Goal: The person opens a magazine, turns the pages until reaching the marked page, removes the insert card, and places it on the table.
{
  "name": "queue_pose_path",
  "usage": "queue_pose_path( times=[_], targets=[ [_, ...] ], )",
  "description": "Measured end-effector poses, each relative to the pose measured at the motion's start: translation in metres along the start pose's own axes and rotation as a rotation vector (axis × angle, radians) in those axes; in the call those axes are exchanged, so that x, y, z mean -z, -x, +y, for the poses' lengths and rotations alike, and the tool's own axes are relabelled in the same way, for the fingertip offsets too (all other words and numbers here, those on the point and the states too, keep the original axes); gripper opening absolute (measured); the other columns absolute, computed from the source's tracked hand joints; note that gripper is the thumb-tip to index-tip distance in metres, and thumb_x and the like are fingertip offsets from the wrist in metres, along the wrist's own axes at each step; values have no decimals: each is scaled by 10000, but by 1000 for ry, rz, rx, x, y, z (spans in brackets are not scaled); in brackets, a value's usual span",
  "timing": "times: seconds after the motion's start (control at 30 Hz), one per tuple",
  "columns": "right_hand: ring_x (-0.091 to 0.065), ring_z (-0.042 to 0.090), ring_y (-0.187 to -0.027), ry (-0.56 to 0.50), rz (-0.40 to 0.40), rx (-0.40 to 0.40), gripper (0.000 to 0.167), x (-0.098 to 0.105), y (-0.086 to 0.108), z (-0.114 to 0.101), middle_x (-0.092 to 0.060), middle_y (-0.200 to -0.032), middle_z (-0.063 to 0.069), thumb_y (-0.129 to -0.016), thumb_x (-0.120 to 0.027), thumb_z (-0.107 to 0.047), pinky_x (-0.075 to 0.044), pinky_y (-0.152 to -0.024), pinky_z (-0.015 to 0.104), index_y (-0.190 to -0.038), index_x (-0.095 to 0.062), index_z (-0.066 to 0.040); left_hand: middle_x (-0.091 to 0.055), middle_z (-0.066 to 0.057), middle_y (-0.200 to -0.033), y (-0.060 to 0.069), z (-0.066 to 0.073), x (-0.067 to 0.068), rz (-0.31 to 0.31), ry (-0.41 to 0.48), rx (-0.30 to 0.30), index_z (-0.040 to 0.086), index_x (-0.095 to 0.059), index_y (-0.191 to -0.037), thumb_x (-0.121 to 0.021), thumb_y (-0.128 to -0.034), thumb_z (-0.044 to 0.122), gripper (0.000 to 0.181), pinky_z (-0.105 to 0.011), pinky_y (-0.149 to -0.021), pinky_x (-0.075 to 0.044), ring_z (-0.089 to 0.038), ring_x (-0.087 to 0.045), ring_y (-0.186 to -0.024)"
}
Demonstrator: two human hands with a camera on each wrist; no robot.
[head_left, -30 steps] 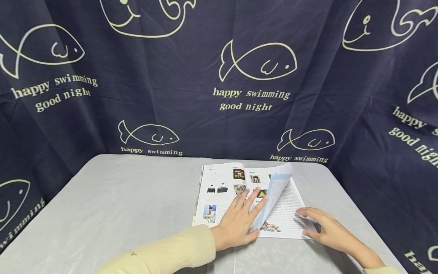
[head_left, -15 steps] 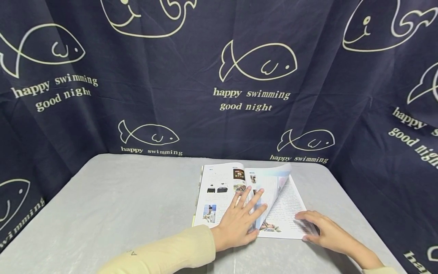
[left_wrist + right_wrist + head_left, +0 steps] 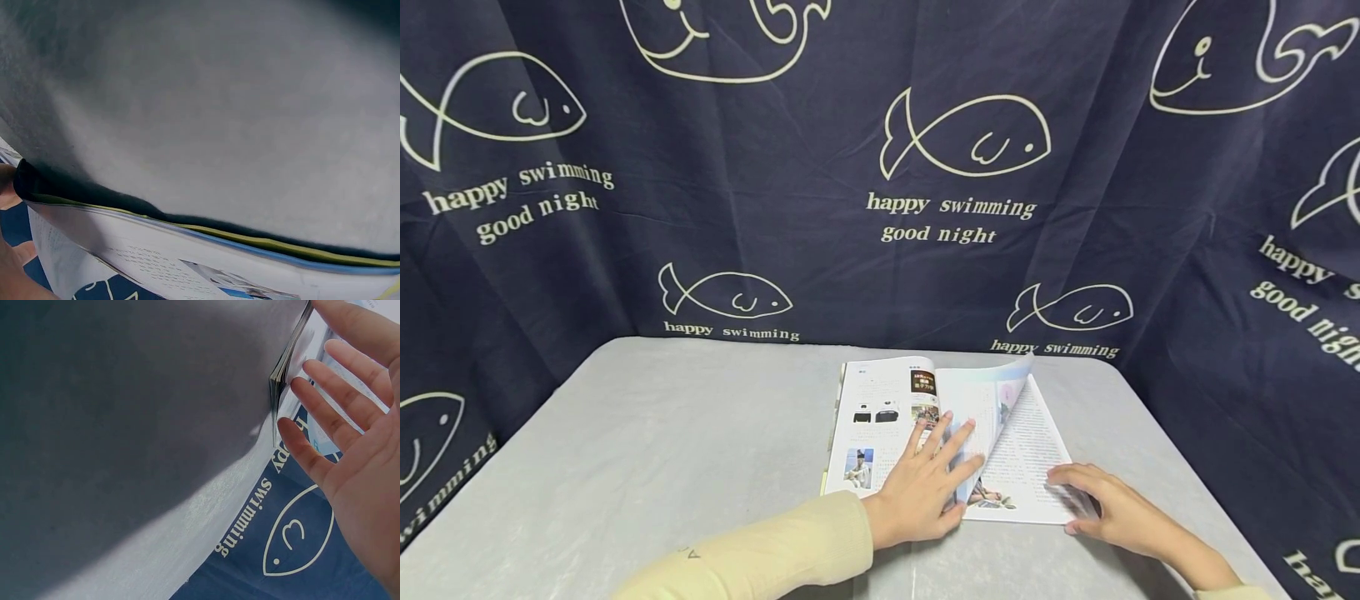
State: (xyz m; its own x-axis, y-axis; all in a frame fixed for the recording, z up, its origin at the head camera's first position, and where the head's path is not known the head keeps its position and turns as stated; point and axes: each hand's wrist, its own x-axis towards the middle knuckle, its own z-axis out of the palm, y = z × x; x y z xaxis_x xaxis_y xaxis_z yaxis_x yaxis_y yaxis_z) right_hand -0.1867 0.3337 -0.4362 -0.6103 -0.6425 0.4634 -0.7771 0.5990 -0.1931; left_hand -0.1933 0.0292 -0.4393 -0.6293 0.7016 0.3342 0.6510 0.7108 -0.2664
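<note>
An open magazine (image 3: 880, 479) lies on the table, with printed text and photos on its pages. One lifted page (image 3: 985, 400) curls up and leans to the left over the right half. My left hand (image 3: 921, 487) rests with spread fingers across the middle of the magazine and on the lower part of that page. At the lower right corner, my right hand (image 3: 1120, 504) touches the right-hand page, thumb at its edge and forefinger on top. In the right wrist view its fingers (image 3: 337, 403) are mostly straight, beside the magazine's layered edge (image 3: 284, 381).
A grey cloth-covered table (image 3: 685, 433) extends to the left of the magazine. A dark blue curtain (image 3: 820, 225) with fish drawings and lettering surrounds the table at the back and sides.
The lifted page has swung further left, covering more of the printed photos and showing a pinkish picture on its surface. Both hands have stayed almost in place.
</note>
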Motion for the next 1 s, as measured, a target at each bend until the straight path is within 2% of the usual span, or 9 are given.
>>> queue_pose_path(
  times=[0.2,0.53,0.8,1.0],
  targets=[
    [-505,54,-1038,12,5,6,583,0,1,0,-620,-1036,32,-479,-827,-110,-188,-947,3,-1027,-628,-93,-88,-90,-1539,1,0,-1,7,11,-6,355,-346,-1384,-417,-858,497,550,-560,-1075,-157,-363,-85,-1399],
    [-528,49,-980,11,-7,-2,515,3,1,0,-628,-1011,7,-540,-818,-156,-234,-912,5,-1017,-631,-102,-89,-104,-1536,3,-3,-4,5,50,-10,346,-380,-1368,-405,-873,489,515,-562,-1067,-183,-359,-106,-1397],
    [-548,43,-925,9,-21,-8,437,6,0,1,-634,-974,-28,-589,-808,-228,-276,-861,10,-981,-634,-146,-120,-88,-1532,4,-4,-4,-37,39,8,294,-395,-1355,-345,-889,548,533,-529,-1079,-184,-324,-108,-1404],
    [-551,54,-927,-6,-28,5,418,7,-1,1,-636,-970,-23,-596,-802,-221,-269,-872,7,-972,-634,-148,-242,-71,-1494,4,-5,-5,-19,31,7,207,-428,-1288,-347,-878,570,554,-489,-1074,-224,-280,-223,-1377]
  ],
)
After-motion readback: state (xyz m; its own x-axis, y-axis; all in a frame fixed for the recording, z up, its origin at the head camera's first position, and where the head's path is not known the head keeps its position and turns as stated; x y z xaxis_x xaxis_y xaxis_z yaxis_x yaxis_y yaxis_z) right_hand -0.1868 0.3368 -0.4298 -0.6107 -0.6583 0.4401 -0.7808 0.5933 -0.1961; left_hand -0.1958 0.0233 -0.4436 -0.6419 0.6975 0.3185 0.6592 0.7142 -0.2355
